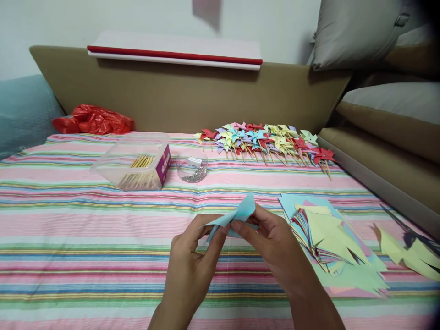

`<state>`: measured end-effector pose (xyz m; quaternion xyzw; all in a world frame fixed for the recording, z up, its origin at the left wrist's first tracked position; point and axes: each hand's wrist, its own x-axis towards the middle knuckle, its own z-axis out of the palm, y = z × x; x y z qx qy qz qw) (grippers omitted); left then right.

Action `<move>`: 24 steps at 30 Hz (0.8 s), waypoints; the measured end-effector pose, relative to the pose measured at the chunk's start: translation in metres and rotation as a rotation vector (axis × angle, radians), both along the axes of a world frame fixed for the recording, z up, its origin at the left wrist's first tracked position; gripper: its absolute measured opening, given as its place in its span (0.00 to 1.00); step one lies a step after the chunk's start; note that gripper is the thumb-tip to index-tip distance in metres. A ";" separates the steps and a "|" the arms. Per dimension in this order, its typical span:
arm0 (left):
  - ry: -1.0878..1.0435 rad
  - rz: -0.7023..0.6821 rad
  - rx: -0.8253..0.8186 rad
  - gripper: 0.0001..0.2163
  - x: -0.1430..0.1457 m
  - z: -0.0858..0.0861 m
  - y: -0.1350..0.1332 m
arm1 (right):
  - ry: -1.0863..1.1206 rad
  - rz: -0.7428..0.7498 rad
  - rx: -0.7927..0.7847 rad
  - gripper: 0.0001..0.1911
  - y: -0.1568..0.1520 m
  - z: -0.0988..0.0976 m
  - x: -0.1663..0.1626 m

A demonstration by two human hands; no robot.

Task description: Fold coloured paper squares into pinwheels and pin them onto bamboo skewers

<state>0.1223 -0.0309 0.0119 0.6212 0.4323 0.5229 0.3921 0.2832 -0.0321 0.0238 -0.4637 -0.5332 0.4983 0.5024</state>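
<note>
A light-blue paper pinwheel [242,211], partly folded, is held up over the striped cloth in front of me. My left hand [197,250] pinches its left side and lower centre between thumb and fingers. On the other side my right hand [268,233] grips the paper, its thumb pressed near the middle where the folds meet. The two thumbs almost touch. Most of my fingertips are hidden behind the paper. To the right of my hands lies a stack of cut coloured paper [330,233], a yellow sheet on top.
Wooden sticks fill part of a clear plastic box [137,160]. A round clear container [192,169] holds small metal pieces. Many finished pinwheels [261,140] lie at the back. Scissors [409,233] and yellow cut paper [409,254] are far right; a red plastic bag [96,120] sits back left.
</note>
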 end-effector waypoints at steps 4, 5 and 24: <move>0.005 0.001 -0.003 0.05 0.001 0.002 -0.001 | -0.009 -0.019 0.018 0.07 0.001 -0.003 0.000; -0.005 0.012 -0.010 0.05 0.001 0.003 -0.002 | -0.008 -0.022 0.023 0.07 0.001 -0.004 0.000; 0.314 -0.011 0.560 0.15 -0.020 0.000 0.004 | -0.116 -0.030 0.470 0.06 -0.003 -0.003 -0.001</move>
